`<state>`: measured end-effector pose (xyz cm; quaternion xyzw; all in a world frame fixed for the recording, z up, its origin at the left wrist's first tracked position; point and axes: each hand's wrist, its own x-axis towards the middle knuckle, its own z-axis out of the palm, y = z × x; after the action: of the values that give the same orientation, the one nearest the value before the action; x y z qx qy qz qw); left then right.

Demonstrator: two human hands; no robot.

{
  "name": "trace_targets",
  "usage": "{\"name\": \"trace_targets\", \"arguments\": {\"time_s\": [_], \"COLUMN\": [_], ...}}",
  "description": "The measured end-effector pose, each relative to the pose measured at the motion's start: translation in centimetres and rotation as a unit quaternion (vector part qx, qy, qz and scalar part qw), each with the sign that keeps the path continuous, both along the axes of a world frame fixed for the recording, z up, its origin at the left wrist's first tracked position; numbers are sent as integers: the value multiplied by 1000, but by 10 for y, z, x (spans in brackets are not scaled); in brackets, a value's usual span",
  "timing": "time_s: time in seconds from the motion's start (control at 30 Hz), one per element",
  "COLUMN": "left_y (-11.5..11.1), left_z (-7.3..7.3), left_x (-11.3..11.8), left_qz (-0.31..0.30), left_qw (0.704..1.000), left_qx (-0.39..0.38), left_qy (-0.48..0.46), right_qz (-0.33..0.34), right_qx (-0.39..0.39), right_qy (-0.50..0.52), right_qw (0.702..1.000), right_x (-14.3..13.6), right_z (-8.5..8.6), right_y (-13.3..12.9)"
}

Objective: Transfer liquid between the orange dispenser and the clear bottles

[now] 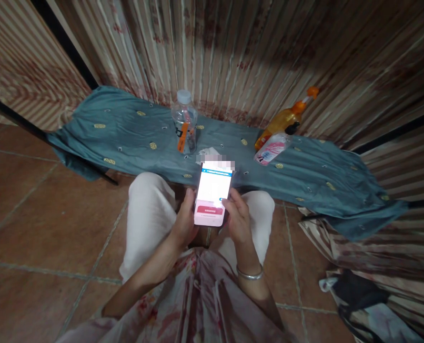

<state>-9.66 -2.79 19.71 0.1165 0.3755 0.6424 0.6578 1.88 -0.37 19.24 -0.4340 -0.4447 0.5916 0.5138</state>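
Note:
A smartphone [214, 193] with a bright, lit screen is held upright above my lap. My left hand [185, 219] is closed around its left edge, with the thumb along the side. On the opposite edge, my right hand [239, 216] grips the phone, and its thumb rests on or just over the lower right of the screen. The fingers behind the phone are hidden. A crumpled white tissue-like piece [209, 153] lies just beyond the phone's top, partly covered by a blurred patch.
A low surface under a teal cloth [126, 138] stretches across in front of my knees. On it stand a clear bottle [185, 126], an orange spray bottle [281, 119] and a pink-and-white bottle [272, 148]. Striped curtains [205, 52] hang behind. Dark items [362, 290] lie at lower right.

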Motion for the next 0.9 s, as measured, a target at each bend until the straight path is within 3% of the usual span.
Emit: {"name": "trace_targets", "arguments": {"time_s": [0.5,0.73,0.9], "left_y": [0,0,1], "left_z": [-2,-3,-3], "left_x": [0,0,1], "left_qz": [1,0,1], "left_qw": [1000,1000,1000], "left_qx": [-7,-13,-14], "left_qy": [-11,-12,-18], "right_qz": [-3,-70,-73], "right_qx": [-7,-31,-30], "right_qy": [-14,-49,-45], "right_qw": [1000,996,996], "right_x": [3,4,7], "right_z": [-7,-11,-24], "right_y": [-1,-5,-5]}}
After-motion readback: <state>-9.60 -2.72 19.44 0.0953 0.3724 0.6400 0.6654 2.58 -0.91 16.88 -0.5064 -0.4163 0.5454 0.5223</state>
